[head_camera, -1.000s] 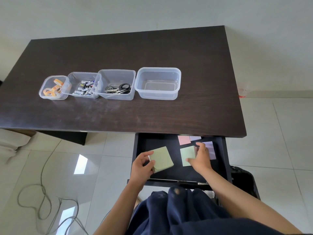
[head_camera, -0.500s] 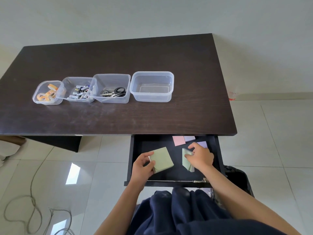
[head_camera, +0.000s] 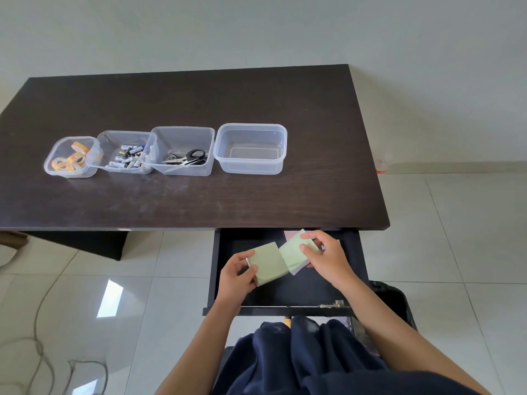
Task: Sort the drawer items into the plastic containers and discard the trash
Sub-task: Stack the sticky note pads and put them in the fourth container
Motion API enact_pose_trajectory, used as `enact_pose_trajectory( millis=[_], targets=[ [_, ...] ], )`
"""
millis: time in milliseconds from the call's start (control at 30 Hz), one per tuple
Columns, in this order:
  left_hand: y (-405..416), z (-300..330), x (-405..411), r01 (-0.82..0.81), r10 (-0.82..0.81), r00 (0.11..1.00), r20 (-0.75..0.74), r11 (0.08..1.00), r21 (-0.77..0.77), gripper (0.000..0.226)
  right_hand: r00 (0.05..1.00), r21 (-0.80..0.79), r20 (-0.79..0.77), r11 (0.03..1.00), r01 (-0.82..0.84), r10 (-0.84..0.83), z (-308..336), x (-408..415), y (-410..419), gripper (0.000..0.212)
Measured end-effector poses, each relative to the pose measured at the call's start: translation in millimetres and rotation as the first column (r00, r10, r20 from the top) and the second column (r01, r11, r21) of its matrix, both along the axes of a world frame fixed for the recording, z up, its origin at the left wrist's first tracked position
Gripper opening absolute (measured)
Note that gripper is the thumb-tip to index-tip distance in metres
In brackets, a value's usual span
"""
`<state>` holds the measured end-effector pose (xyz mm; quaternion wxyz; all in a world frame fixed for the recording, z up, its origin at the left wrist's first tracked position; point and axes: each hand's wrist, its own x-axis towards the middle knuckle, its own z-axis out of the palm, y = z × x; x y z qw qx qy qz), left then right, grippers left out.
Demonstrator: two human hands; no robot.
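left hand (head_camera: 238, 273) grips green pad (head_camera: 269, 262) | right hand (head_camera: 328, 256) pinches loose notes (head_camera: 295, 250) — over drawer (head_camera: 353, 260)

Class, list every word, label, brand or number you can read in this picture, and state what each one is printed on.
No text can be read.
Batteries in the second clear plastic container: printed labels, too small and blurred.
Orange tape rolls in the small round-cornered clear tub: dark marks, unreadable.
Green sticky-note pad in the left hand, loose green notes in the right hand: blank.
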<state>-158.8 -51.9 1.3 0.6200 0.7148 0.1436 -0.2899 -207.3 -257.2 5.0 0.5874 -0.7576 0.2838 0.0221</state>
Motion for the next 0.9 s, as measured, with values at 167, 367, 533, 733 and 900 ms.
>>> enact_pose_trajectory(
  millis=[167,367,533,733,900],
  targets=[
    [5.8,0.2,1.9,0.005,-0.005,1.000,-0.011,1.000,0.008,0.023,0.996,-0.114,0.089,0.994,0.000,0.010,1.7,-6.5,10.9,0.018],
    [9.9,3.1,-3.5,0.016,-0.016,1.000,0.000,1.000,-0.016,0.024,0.989,-0.155,0.120,0.986,-0.063,0.082,7.4,-5.3,29.0,0.023],
    [8.4,13.0,-2.8,0.032,-0.031,0.999,0.006,0.995,-0.098,0.029,0.986,-0.091,0.026,0.982,-0.164,0.167,3.8,-4.9,36.6,0.039],
    [8.5,21.8,-1.8,0.052,-0.046,0.998,0.044,0.987,-0.151,0.030,0.981,-0.105,0.031,0.976,-0.189,0.193,-0.5,-5.0,39.3,0.047],
    [5.6,27.2,-3.0,0.042,-0.030,0.997,0.069,0.982,-0.184,0.032,0.982,-0.098,0.079,0.981,-0.166,0.174,0.1,-6.6,49.4,0.054]
  ],
)
